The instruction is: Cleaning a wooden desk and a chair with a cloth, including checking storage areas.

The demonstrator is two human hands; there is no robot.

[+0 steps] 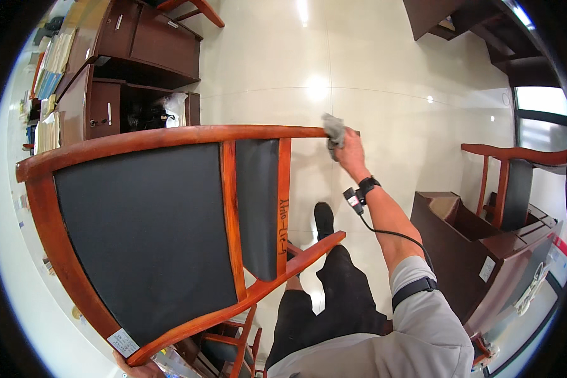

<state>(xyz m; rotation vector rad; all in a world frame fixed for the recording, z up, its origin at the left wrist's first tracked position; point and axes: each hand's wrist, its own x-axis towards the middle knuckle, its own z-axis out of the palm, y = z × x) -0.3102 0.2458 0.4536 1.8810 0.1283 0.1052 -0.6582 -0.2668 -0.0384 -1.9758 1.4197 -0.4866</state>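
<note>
Above the tiled floor [384, 94], a tipped wooden chair [151, 233] is mid-wipe. Right hand [349, 151] presses a grey cloth [334, 129] on its top rail's end; left hand [135, 367] grips the lower corner. Wiping further along likely needs steady bracing.

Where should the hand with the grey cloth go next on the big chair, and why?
Probably slide along the rail toward the person's left. The right hand presses the grey cloth on the far end of the chair's top rail, so most of that rail lies to the left. The left hand grips the chair's lower corner.
</note>
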